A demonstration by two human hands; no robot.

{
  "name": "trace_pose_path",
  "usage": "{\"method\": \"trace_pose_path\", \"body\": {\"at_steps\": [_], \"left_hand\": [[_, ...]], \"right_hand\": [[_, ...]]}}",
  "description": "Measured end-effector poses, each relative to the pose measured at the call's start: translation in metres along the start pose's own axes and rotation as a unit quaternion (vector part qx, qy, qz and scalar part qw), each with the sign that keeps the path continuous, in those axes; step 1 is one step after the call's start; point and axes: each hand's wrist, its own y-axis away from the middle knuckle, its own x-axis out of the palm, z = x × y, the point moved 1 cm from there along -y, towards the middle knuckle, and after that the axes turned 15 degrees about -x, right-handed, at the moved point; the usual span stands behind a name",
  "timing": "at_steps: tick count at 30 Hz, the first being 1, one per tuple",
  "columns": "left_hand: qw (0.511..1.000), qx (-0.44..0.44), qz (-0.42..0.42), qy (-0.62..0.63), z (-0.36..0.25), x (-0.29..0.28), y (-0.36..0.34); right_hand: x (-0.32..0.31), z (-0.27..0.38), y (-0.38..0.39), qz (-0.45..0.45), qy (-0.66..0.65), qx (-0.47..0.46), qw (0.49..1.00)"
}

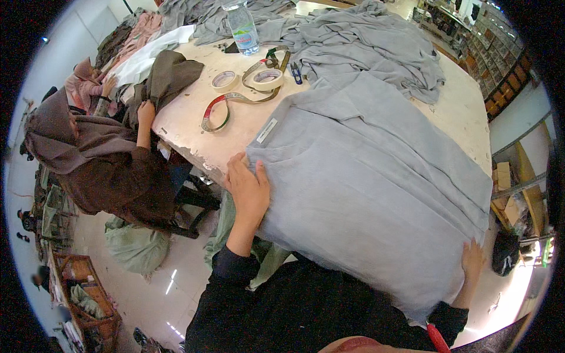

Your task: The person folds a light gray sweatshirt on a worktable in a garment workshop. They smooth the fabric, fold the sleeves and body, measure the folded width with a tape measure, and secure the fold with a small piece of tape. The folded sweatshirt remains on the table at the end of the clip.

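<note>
One grey garment [359,188] of thin, softly creased cloth covers the near part of the surface [188,125], its lower edge draping toward the wearer's dark top. Clock directions are taken from its middle. At nine o'clock the left hand [248,188] lies palm down on the neck edge, its grip spread and loose, fingers extended and thumb apart. At four the right hand [472,259] touches the far border; its palm and some fingers are hard to make out, so I cannot tell how its grip stands. A small white label [266,130] sits at ten; beyond it a flexible tape measure [219,115] curls in flat loops, partly around one of two ring-shaped tape rolls [225,81]. Toward eleven are metal-tipped snips [296,73] and a clear plastic bottle [242,32], cut off at the top. Crumpled grey cloth [365,47] heaps at twelve. At five, a red object [436,338] is cropped, its kind unclear.
</note>
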Motion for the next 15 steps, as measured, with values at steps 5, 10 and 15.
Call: {"method": "trace_pose_path", "body": {"at_steps": [5, 10, 15], "left_hand": [[0.995, 0.038, 0.087, 0.034, 0.005, 0.003, 0.005], [0.982, 0.115, 0.062, -0.14, 0.008, 0.014, 0.006], [0.972, 0.076, 0.081, -0.208, 0.008, 0.009, 0.001]], "right_hand": [[-0.071, 0.163, -0.009, -0.324, -0.13, -0.378, 0.858], [-0.071, 0.357, 0.026, -0.29, -0.149, -0.654, 0.682], [-0.048, 0.35, -0.013, -0.17, -0.145, -0.597, 0.77]]}}
